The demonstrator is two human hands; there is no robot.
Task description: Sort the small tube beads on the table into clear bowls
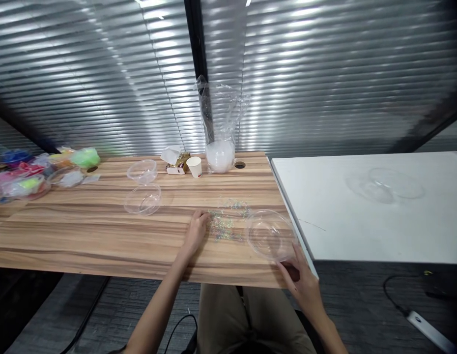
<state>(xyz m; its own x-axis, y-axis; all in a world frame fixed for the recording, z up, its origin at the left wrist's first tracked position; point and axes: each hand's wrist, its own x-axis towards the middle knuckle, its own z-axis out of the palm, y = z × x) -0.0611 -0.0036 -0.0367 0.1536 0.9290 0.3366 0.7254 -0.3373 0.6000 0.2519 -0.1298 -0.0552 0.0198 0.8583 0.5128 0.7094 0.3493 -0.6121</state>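
Note:
My right hand [300, 280] has its thumb and fingers at the near right rim of a clear plastic bowl [271, 236], which is tilted near the right edge of the wooden table [103, 236]. Left of the bowl, small thin multicoloured pieces [224, 227] lie scattered on the wood. My left hand [197, 228] rests on the table at the left side of these pieces, fingers curled and close together. Whether anything small is between its fingers is hidden.
Two clear bowls [143, 200] stand left of centre. Behind are a tissue box [177, 166], a paper cup [194, 167] and a tall clear bag [220, 155]. Colourful bagged items [27, 179] lie far left. A clear round container [396, 183] is on the white table [346, 231].

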